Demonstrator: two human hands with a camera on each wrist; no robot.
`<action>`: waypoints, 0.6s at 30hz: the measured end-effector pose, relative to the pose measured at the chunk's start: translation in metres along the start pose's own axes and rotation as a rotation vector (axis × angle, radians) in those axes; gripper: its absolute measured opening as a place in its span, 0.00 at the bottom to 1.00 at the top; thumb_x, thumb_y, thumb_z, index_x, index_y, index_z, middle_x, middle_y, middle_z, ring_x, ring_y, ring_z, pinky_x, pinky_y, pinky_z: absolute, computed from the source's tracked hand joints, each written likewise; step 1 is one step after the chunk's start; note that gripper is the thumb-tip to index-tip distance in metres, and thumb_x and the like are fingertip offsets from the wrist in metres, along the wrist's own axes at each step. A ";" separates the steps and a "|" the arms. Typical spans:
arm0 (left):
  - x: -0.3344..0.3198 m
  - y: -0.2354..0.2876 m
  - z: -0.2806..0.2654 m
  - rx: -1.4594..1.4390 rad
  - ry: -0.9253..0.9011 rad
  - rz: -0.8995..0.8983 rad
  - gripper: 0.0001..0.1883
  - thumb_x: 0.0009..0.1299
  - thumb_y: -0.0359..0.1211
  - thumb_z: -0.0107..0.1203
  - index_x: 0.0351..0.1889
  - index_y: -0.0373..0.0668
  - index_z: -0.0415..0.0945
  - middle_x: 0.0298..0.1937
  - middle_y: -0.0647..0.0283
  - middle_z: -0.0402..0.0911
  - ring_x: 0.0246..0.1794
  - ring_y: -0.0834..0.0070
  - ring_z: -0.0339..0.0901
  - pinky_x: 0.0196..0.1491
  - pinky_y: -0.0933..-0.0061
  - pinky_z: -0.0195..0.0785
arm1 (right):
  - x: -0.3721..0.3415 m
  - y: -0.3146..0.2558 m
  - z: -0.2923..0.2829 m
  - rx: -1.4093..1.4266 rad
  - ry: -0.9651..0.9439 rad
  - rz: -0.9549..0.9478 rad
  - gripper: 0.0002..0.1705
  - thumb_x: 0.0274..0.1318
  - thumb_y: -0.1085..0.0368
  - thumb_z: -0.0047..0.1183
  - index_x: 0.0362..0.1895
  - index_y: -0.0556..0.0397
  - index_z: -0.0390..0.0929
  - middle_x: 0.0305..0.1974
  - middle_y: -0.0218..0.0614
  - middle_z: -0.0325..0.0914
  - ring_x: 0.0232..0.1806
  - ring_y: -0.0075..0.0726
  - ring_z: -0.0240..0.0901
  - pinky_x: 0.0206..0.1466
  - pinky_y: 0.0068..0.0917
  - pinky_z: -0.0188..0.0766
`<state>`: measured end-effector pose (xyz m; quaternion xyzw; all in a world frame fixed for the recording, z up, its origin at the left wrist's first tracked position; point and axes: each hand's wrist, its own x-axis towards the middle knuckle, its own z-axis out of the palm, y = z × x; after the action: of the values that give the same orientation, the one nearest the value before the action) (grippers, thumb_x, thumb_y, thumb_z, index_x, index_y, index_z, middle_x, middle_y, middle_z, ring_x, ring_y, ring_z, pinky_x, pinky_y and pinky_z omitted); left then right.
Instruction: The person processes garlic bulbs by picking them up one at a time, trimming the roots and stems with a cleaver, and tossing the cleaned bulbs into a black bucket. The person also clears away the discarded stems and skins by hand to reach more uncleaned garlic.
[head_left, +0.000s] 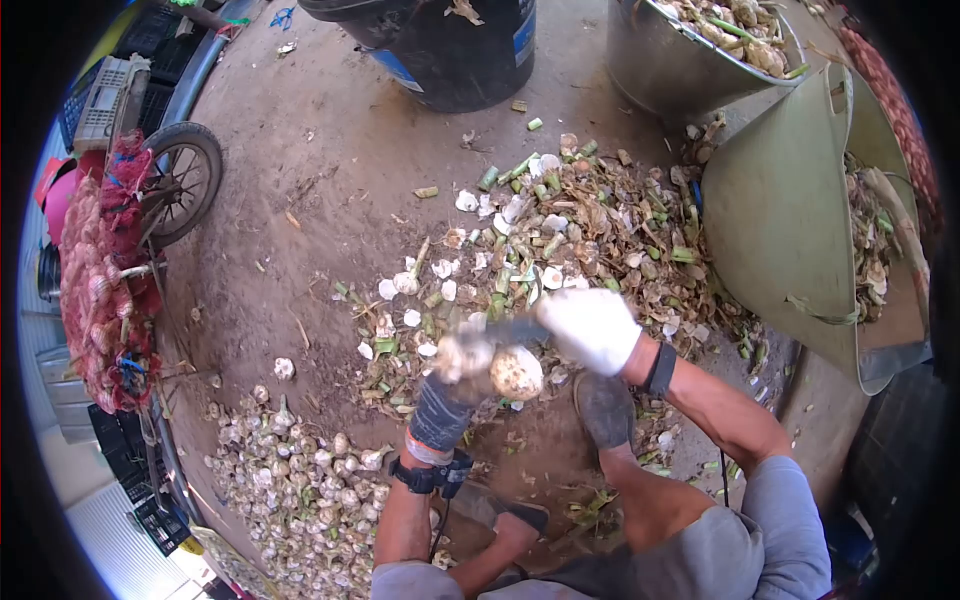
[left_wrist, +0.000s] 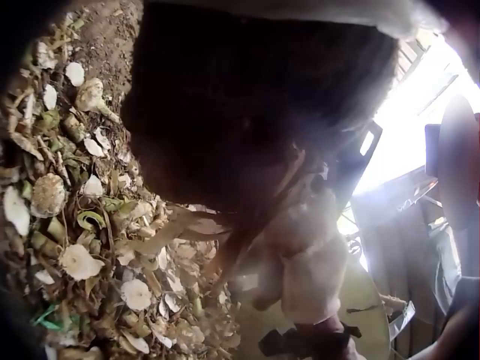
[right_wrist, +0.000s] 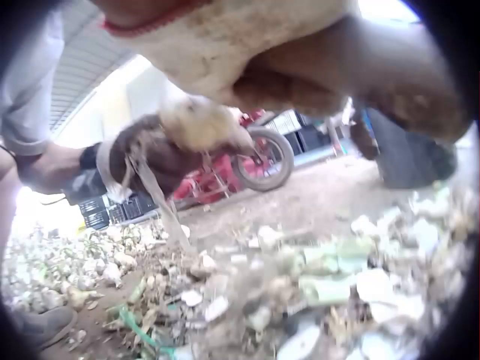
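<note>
My left hand [head_left: 446, 410], in a dark glove, grips a garlic bulb [head_left: 517, 373] over the heap of trimmings. A second pale, blurred shape lies against its fingers in the head view. My right hand [head_left: 590, 325] wears a white glove and holds a dark, blurred knife [head_left: 512, 331] that reaches left over the bulb. In the right wrist view, the left hand [right_wrist: 146, 154] shows the bulb [right_wrist: 196, 126] at its fingers, with a dry strip hanging beneath. Dark blur covers much of the left wrist view, with the right hand [left_wrist: 311, 262] beyond it.
Cut stems and peelings [head_left: 590, 220] cover the floor ahead. Trimmed garlic [head_left: 300, 480] is piled at the lower left. A dark bucket [head_left: 450, 60], a metal tub [head_left: 690, 65] of garlic and a tilted green tub [head_left: 775, 210] stand around. A wheeled cart [head_left: 185, 185] stands left.
</note>
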<state>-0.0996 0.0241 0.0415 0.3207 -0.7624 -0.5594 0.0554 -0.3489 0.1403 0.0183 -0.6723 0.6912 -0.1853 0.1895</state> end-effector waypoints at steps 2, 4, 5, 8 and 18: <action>-0.013 -0.021 0.002 0.048 0.007 0.122 0.23 0.74 0.36 0.58 0.65 0.37 0.73 0.60 0.50 0.80 0.60 0.58 0.78 0.68 0.58 0.66 | -0.009 0.024 0.013 -0.022 -0.034 0.207 0.06 0.55 0.66 0.55 0.37 0.50 0.80 0.26 0.42 0.79 0.29 0.50 0.82 0.31 0.43 0.79; -0.013 -0.016 0.006 -0.065 0.035 0.088 0.23 0.74 0.37 0.58 0.64 0.36 0.73 0.60 0.51 0.81 0.61 0.58 0.78 0.68 0.58 0.66 | -0.017 0.012 0.009 0.124 0.087 0.323 0.07 0.60 0.62 0.53 0.38 0.49 0.80 0.27 0.44 0.80 0.30 0.49 0.83 0.33 0.42 0.79; -0.002 -0.004 0.007 -0.090 0.000 0.022 0.25 0.73 0.37 0.60 0.64 0.35 0.73 0.59 0.50 0.81 0.61 0.58 0.78 0.68 0.58 0.66 | -0.018 0.004 0.014 0.257 0.113 0.384 0.09 0.61 0.62 0.53 0.40 0.52 0.80 0.28 0.46 0.81 0.32 0.50 0.83 0.34 0.42 0.78; 0.008 -0.011 0.016 -0.057 -0.033 -0.003 0.27 0.69 0.38 0.65 0.63 0.35 0.73 0.57 0.49 0.82 0.61 0.58 0.79 0.66 0.59 0.68 | -0.015 -0.016 0.019 0.639 -0.208 0.636 0.19 0.57 0.59 0.55 0.51 0.55 0.79 0.34 0.53 0.83 0.35 0.56 0.83 0.37 0.42 0.77; 0.015 0.001 0.017 0.171 -0.166 0.160 0.37 0.69 0.53 0.62 0.69 0.39 0.69 0.58 0.51 0.81 0.57 0.62 0.80 0.55 0.56 0.76 | -0.033 -0.042 0.042 0.561 0.140 0.433 0.13 0.56 0.64 0.55 0.46 0.48 0.81 0.29 0.45 0.80 0.31 0.54 0.80 0.34 0.43 0.77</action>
<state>-0.1190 0.0296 0.0319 0.2148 -0.8324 -0.5108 0.0092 -0.2909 0.1721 0.0040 -0.4176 0.7511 -0.3691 0.3538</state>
